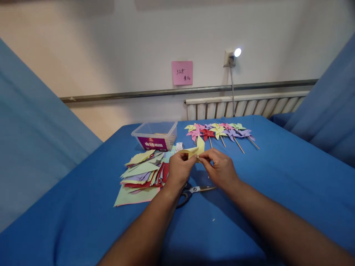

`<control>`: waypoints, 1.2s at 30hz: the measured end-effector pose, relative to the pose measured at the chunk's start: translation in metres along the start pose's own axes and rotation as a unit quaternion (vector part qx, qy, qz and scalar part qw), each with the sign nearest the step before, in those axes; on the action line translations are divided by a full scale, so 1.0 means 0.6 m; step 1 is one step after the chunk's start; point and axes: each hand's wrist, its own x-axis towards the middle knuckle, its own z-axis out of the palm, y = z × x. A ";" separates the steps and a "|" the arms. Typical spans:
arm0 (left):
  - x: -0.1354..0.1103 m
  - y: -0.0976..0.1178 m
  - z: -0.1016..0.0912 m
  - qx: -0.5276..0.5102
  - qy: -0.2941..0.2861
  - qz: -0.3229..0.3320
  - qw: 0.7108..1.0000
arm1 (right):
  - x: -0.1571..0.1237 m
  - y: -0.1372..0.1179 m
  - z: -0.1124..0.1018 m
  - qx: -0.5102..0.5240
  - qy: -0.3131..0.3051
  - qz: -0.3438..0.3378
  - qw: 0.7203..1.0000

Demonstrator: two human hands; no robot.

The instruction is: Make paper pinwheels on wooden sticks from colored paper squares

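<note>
A piece of yellow paper (200, 146), folded into pinwheel blades, is held up between my two hands. My left hand (180, 167) is closed on its left side. Against the middle of the paper my right hand (220, 166) pinches with thumb and forefinger; whatever small part lies between those fingertips is hidden. Below the hands, scissors (195, 189) with dark handles lie on the blue tablecloth, partly covered by my left wrist. Left of my hands is a stack of coloured paper (145, 170) in green, yellow, purple and red.
A clear plastic box (155, 129) with a purple label stands behind the paper stack, a small white box (179, 146) beside it. Several finished pinwheels (219, 132) on sticks lie at the back right. Blue curtains (36, 118) hang at both sides; a radiator (238, 107) runs along the wall.
</note>
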 end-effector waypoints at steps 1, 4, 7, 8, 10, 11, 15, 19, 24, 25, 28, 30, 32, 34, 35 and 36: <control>-0.002 0.001 0.001 0.008 -0.007 0.002 1.000 | -0.001 0.003 0.002 -0.008 0.002 0.006 1.000; -0.006 0.003 0.002 0.020 -0.014 0.002 1.000 | -0.001 0.011 0.001 -0.023 0.010 0.021 0.999; -0.010 0.006 0.003 0.008 -0.012 -0.017 1.000 | 0.000 0.012 -0.003 -0.030 0.005 0.024 0.999; -0.011 0.007 0.003 -0.002 -0.011 -0.025 1.000 | 0.000 0.011 -0.004 -0.033 0.005 0.025 0.999; -0.013 0.010 0.005 -0.024 -0.011 -0.035 0.999 | 0.001 0.009 -0.006 -0.036 0.005 0.028 0.999; -0.014 0.011 0.005 -0.034 -0.010 -0.037 0.999 | 0.001 0.008 -0.006 -0.036 0.006 0.029 0.999; -0.017 0.013 0.007 -0.060 -0.007 -0.054 0.997 | 0.000 0.008 -0.006 -0.032 0.004 0.034 0.999; -0.017 0.014 0.007 -0.056 -0.005 -0.059 0.997 | -0.001 0.010 -0.004 -0.032 0.010 0.032 0.999; -0.015 0.016 0.006 -0.037 -0.013 -0.047 0.998 | -0.001 0.008 -0.004 -0.026 0.011 0.025 0.999; -0.015 0.016 0.006 -0.032 -0.014 -0.045 0.998 | -0.001 0.007 -0.005 -0.026 0.011 0.024 0.999; -0.016 0.018 0.006 -0.011 -0.013 -0.035 0.999 | -0.001 0.007 -0.005 -0.031 0.011 0.024 0.999; -0.018 0.022 0.006 -0.001 -0.013 -0.029 0.999 | -0.001 0.006 -0.006 -0.032 0.010 0.026 0.999; -0.020 0.026 0.006 0.006 -0.015 -0.024 1.000 | -0.001 0.006 -0.006 -0.031 0.010 0.027 0.999; -0.021 0.028 0.006 0.011 -0.018 -0.017 1.000 | -0.001 0.005 -0.006 -0.031 0.011 0.030 0.999; -0.021 0.027 0.006 0.014 -0.018 -0.011 1.000 | -0.001 0.005 -0.006 -0.032 0.011 0.032 0.999; -0.020 0.026 0.005 0.019 -0.017 -0.003 1.000 | -0.001 0.005 -0.006 -0.032 0.011 0.034 0.999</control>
